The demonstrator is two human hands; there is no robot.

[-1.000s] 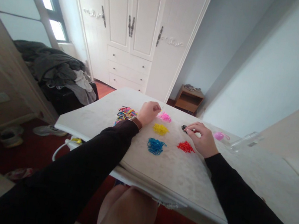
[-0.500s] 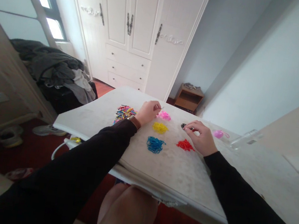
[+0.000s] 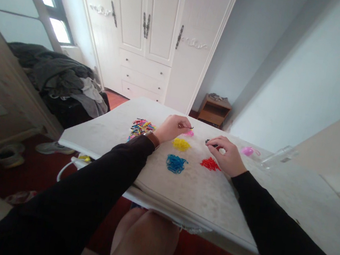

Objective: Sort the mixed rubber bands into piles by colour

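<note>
- Relative to the frame half a second earlier, the left hand (image 3: 172, 128) is displaced rightward; its fingertips now overlap the pile of pink bands (image 3: 190, 134) in my head view.
- Left fingers: thumb and forefinger together, clamped on a thin dark band (image 3: 192, 128), its tip projecting past them.
- Right hand (image 3: 229, 155): position nearly unchanged. Its fingertips meet at the pile of black bands (image 3: 207, 142) and partly cover it; I cannot tell whether they grip a band.
- Single-colour piles: I locate the pile of yellow bands (image 3: 181, 145) on the near side of the pink, the pile of blue bands (image 3: 176, 164) nearer still, and the pile of red bands (image 3: 211, 164) just on the near side of the right fingers.
- Mixed-colour pile (image 3: 139, 128): left of the left hand, near the brown-strapped wristwatch (image 3: 152, 138).
- Support surface: white table (image 3: 192, 194), bearing all piles. Right of the right hand, I note a pink looped item (image 3: 247, 150) and a clear container (image 3: 277, 157).
</note>
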